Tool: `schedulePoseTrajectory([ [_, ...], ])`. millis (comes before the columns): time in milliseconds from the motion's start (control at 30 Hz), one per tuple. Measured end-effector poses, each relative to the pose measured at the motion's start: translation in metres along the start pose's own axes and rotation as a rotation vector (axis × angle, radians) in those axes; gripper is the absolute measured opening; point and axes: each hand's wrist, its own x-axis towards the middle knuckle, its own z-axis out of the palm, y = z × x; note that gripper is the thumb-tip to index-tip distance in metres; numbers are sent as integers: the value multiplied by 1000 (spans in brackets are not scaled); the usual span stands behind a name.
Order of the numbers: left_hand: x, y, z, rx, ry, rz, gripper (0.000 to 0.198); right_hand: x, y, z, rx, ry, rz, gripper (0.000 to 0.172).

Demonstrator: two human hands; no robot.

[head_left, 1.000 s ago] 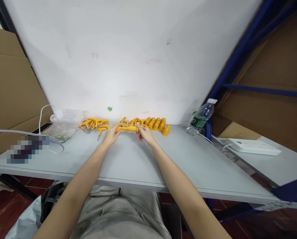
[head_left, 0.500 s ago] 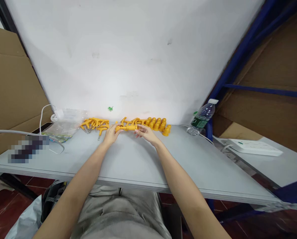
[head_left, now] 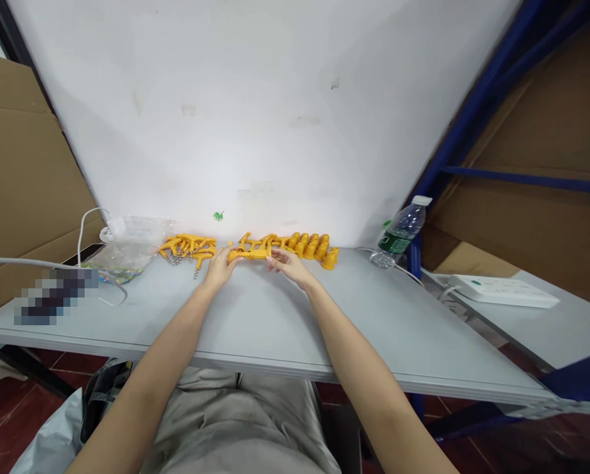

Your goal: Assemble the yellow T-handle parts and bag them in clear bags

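The left hand (head_left: 220, 266) is curled round the left end of a long yellow plastic piece (head_left: 250, 253), fingers closed on it and thumb on top. The right hand (head_left: 288, 263) meets the piece's right end with its fingers stretched out fairly flat. The fingertips (head_left: 271, 259) touch the plastic, but at this size it is not possible to tell whether they pinch it or only steady it. The piece lies crosswise between the hands, low over the far part of the grey table (head_left: 285, 329), close to the white wall (head_left: 255, 118).

Just left of the left hand lies a loose heap of yellow forked pieces with small metal chains (head_left: 189, 246). Just right of the right hand, yellow cone-shaped pieces (head_left: 313, 247) stand in a tidy row along the wall. Further left are a clear plastic bag (head_left: 130, 245) and a white cable (head_left: 85, 227). Well apart at the right are a water bottle (head_left: 401, 234) and a white power strip (head_left: 502, 291).

Judging from the layout, the chained heap looks like finished work and the row of cones like stock not yet used. With one piece in hand, the work seems to be somewhere in the middle, though the counts are too small to read.
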Motion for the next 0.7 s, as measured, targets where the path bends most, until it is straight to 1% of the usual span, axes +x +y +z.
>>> schedulePoseTrajectory([
  [133,0,0,0,-1,-6,2,25,0,2,0,14,2,-45,54],
  [200,0,0,0,-7,-10,2,25,0,2,1,19,3,-64,53],
  [267,0,0,-1,-15,-17,5,26,-1,0,1,16,5,-74,49],
  [367,-1,1,-1,-26,-17,13,28,-2,-5,2,-1,-9,-70,47],
  [500,-1,1,-1,-17,3,4,28,-4,-10,6,-12,-1,-61,54],
  [600,-1,0,-1,3,29,-17,27,-2,-9,10,-22,24,-41,57],
  [700,1,-1,-1,12,26,-30,28,0,-5,12,-20,34,-27,57],
])
